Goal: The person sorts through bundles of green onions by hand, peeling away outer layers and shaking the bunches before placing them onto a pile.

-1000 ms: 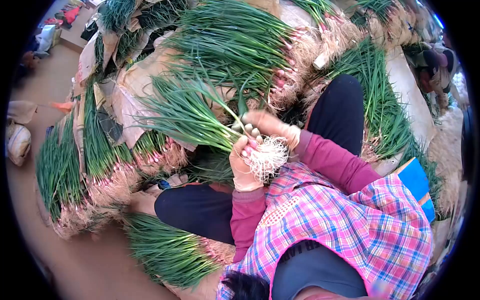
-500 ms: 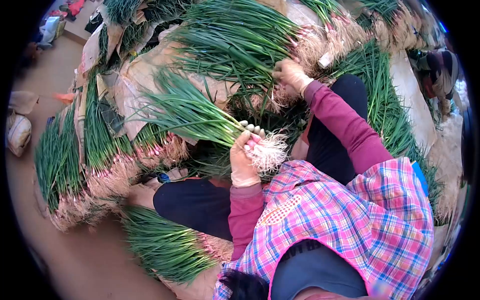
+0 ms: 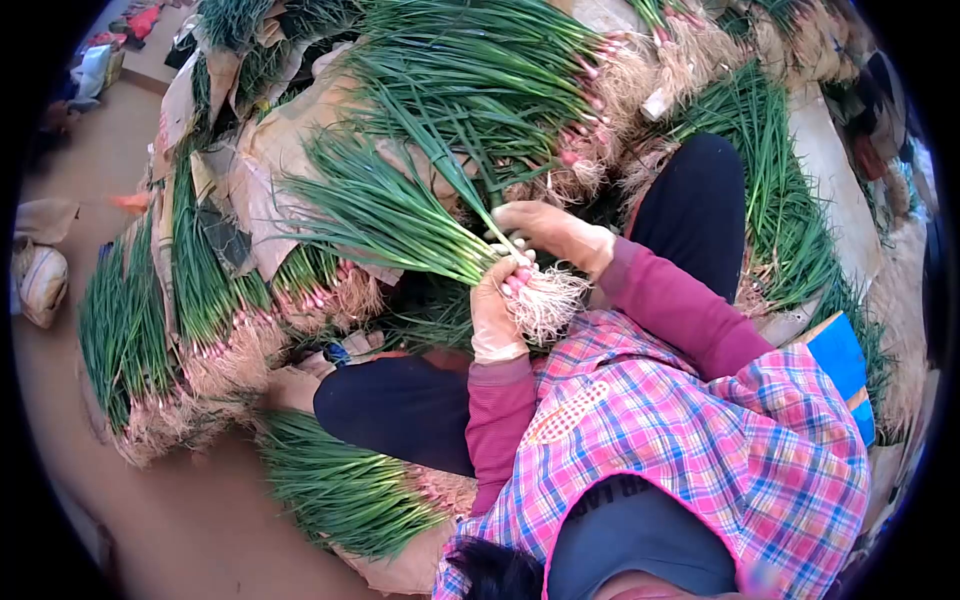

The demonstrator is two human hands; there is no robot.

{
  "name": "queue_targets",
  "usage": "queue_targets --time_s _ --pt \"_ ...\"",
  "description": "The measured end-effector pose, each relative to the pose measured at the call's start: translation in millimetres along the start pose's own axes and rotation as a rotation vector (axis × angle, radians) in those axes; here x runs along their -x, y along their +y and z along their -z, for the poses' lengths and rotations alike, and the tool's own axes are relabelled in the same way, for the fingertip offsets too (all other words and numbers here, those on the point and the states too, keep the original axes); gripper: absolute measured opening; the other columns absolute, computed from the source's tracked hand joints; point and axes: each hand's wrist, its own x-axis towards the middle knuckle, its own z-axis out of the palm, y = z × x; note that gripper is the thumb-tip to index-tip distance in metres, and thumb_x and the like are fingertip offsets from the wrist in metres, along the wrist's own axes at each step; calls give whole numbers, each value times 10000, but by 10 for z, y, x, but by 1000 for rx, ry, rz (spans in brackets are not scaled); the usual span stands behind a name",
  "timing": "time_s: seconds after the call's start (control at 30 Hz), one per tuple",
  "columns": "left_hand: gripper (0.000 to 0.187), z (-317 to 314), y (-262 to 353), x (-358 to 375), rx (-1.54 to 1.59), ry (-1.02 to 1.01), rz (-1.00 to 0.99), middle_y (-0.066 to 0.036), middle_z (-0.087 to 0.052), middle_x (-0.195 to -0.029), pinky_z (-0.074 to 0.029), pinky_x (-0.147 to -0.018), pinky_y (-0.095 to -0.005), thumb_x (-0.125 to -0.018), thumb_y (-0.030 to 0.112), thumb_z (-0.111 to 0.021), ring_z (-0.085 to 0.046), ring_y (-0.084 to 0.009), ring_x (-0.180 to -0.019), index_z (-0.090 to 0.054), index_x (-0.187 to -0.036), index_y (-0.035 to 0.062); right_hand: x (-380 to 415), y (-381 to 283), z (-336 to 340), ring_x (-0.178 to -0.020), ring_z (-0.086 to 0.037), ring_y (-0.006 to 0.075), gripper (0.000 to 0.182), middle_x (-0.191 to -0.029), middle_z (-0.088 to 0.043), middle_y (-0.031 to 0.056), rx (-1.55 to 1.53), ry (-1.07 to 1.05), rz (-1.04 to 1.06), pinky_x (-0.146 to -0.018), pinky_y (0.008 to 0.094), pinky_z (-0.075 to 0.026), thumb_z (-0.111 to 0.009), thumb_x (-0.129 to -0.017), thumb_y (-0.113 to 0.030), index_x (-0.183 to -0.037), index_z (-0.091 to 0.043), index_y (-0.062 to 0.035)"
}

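Gloved fingers of my left hand wrap round a bunch of spring onions just above the pink bulbs. Its pale roots hang out toward my lap, and its green leaves fan to the upper left. My right hand, also gloved, is closed on a thin spring onion at the bunch's bulb end, beside my left fingers. Beyond my hands lies a large heap of spring onions, roots to the right. Part of the right fingertips is hidden behind the stalks.
Rows of bundled spring onions stand on the left. Another bundle lies by my left knee, and more leaves spread beyond my right knee. Brown paper sheets lie among the heaps. A white sack rests on the floor far left.
My right hand has come from the large heap toward me, bringing a spring onion to the bunch. My left hand still grips the bunch in nearly the same place.
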Motion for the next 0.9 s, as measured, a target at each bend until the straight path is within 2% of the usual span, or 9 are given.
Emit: queue_targets --time_s 0.27,0.37,0.43,0.5,0.57,0.63,0.7,0.83,0.9 --pt "303 33 174 183 68 -184 81 -104 -637 -949 -535 -762 -315 -799 -3 -589 -620 -207 -809 -570 -1102 -13 -150 -81 -354 -449 -428 82 272 -641 -502 -32 -179 129 -387 -383 226 -340 -497 -952 -345 -963 -622 -103" --pt "242 -12 206 225 210 -463 58 -82 -570 -857 -477 -723 -288 -796 40 -582 -536 -161 -744 -550 -1032 3 -638 286 152 -482 -459 98 283 -561 -458 -57 -533 227 -58 -439 245 -359 -451 -954 -299 -845 -645 -124" --pt "256 -143 279 434 282 -494 -46 -74 -523 -963 -471 -731 -286 -815 -8 -562 -510 -153 -812 -513 -1064 24 -663 406 267 -619 -589 207 312 -671 -613 45 443 162 391 -581 338 -460 -533 -917 -357 -917 -680 -82" --pt "298 -258 387 569 182 -304 -109 -84 -540 -995 -511 -787 -304 -851 -13 -567 -539 -166 -881 -511 -1142 19 -229 155 77 -762 -643 296 348 -837 -665 114 1111 281 286 -716 389 -501 -618 -858 -402 -950 -669 -70" --pt "423 -51 336 338 279 -390 -162 -94 -554 -1029 -532 -849 -316 -880 -12 -579 -559 -179 -927 -465 -1287 2 -232 -41 347 -886 -637 318 389 -983 -640 130 1299 771 666 -780 419 -516 -695 -800 -408 -1002 -638 -80" --pt "438 40 286 220 224 -325 -114 -91 -554 -1006 -529 -833 -316 -871 -17 -592 -553 -177 -885 -460 -1289 -1 -252 -613 515 -939 -634 287 306 -1030 -630 125 1498 938 300 -781 403 -508 -692 -826 -268 -1035 -610 -60" --pt "437 26 189 146 250 -396 -77 -91 -565 -977 -518 -806 -320 -841 -51 -604 -555 -173 -835 -486 -1259 1 -501 -651 928 -757 -656 234 244 -843 -651 111 1521 623 251 -639 362 -524 -688 -848 -213 -1010 -611 -47" --pt "379 -76 172 222 172 -110 -43 -152 -621 -1143 -518 -893 -354 -831 -64 -582 -615 -229 -964 -518 -1195 21 -350 -772 708 -500 -583 101 171 -775 -665 75 274 30 24 -419 216 -444 -633 -911 -148 -1011 -623 -9" --pt "265 -327 175 324 199 -92 -3 -149 -652 -1075 -540 -809 -316 -826 -53 -585 -631 -199 -854 -581 -1088 -13 -118 -511 321 -553 -588 82 178 -784 -667 34 121 -138 19 -470 202 -460 -626 -914 -129 -1038 -638 -2"
